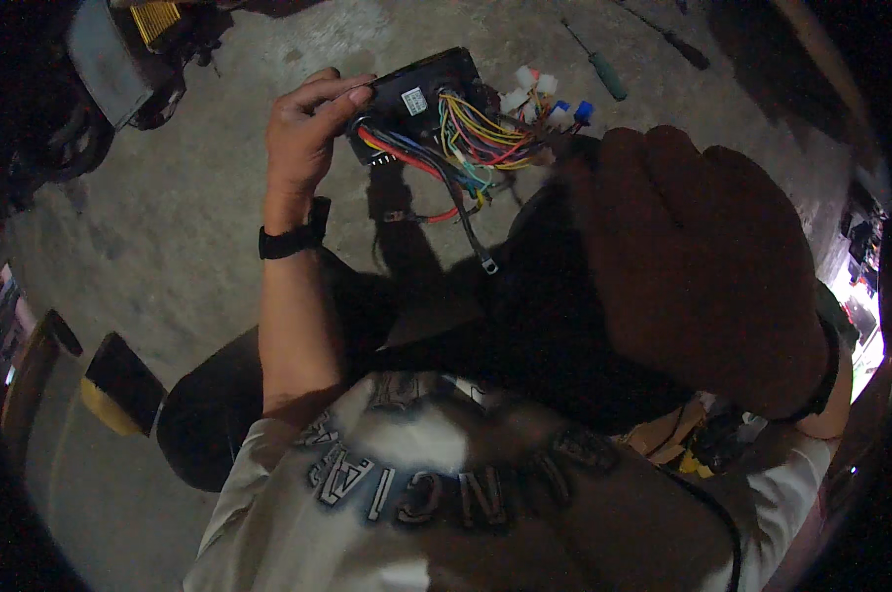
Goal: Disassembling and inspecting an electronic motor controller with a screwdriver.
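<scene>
My left hand (313,128) grips the left end of a black motor controller (421,94), thumb on the face with a small white label. The controller is tilted above the concrete floor. A thick red, blue and black cable bundle (416,153) comes out near that hand, and one black lead ends in a metal ring terminal (489,264). A second bundle of thin coloured wires (485,133) runs right to white and blue plug connectors (545,99). My right hand (707,266) is raised, large and dark in the view, apart from the controller. Shadow obscures how its fingers are bent.
A green-handled screwdriver (607,77) lies on the floor beyond the connectors, with a dark-handled tool (688,49) farther right. Dark machine parts with a grey panel (111,64) stand at the far left. A black and yellow object (120,385) is by my left leg.
</scene>
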{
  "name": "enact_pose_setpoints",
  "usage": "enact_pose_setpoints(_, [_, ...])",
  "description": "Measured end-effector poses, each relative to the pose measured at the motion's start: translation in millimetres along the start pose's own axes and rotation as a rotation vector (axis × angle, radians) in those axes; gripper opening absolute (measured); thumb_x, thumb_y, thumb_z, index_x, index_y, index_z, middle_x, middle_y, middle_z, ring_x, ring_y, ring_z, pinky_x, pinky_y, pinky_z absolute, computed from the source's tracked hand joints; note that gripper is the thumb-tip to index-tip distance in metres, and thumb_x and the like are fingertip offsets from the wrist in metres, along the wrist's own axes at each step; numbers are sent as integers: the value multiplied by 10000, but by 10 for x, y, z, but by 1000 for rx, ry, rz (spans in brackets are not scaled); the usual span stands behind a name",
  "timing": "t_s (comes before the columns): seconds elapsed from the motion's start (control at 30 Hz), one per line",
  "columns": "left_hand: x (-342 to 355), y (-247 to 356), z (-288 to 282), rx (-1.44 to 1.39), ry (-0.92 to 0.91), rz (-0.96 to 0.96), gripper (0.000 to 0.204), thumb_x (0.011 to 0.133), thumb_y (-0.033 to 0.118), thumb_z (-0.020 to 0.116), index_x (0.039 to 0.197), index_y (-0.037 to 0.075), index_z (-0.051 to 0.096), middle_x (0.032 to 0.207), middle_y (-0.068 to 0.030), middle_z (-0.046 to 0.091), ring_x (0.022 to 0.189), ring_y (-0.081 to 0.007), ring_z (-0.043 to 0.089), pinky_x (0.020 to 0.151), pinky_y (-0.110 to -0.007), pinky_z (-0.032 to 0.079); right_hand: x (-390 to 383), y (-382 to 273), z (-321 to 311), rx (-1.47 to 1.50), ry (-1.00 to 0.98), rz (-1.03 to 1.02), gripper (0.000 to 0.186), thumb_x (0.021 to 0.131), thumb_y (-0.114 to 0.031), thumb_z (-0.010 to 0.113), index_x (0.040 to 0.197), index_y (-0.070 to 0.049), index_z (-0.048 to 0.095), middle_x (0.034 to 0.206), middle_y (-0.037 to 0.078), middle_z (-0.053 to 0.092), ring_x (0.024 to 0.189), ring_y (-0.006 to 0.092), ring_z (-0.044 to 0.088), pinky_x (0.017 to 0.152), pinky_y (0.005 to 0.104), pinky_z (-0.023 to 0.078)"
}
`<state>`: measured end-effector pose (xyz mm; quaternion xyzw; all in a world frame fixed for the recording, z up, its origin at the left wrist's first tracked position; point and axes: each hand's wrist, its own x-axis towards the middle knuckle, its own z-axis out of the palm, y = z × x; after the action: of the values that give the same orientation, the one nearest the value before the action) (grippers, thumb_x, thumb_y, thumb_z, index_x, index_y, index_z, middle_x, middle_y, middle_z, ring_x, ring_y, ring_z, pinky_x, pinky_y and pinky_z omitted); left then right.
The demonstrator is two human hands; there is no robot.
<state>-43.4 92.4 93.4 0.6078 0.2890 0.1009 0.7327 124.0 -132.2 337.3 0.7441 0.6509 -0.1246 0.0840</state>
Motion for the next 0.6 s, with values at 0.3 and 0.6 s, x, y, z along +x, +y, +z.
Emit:
enact_pose_setpoints(0.3, [-30, -17, -25, 19, 4, 25, 248, 878, 162, 793, 1067, 1, 803, 798, 34, 532, 757, -71, 504, 660, -226, 365, 79, -151, -113, -117, -7, -84, 250, 830, -141, 709, 1061, -45, 729, 967, 89, 621, 805, 219, 589, 565, 342, 490])
enact_pose_setpoints(0.6, [-65, 102, 50, 59, 25, 54, 227, 880, 146, 795, 1055, 1, 805, 800, 22, 533, 765, -76, 522, 669, -230, 380, 107, -278, -139, -52, -101, 62, 194, 841, -177, 699, 1018, -101, 676, 865, 38, 570, 738, 199, 606, 530, 360, 474])
